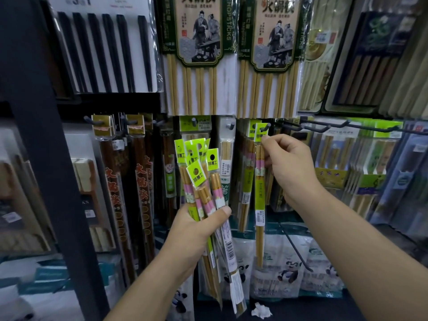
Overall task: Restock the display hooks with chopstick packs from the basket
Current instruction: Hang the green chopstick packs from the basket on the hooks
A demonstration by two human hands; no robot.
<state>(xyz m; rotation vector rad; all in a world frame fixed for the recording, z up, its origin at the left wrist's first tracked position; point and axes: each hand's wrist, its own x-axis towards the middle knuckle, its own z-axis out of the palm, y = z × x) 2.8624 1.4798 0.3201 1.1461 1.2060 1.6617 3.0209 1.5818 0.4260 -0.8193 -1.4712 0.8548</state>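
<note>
Left hand [196, 230] nearest, fingers and thumb wrapped round fanned bundle of chopstick packs [201, 172], green headers up. Right hand [289, 165] pinches header of single pack [259, 193] at tip of display hook [265, 128]; whether hole is on peg, cannot tell. Basket out of view. Risks: hole misses peg and pack drops; loosely fanned bundle slips from left grip.
</note>
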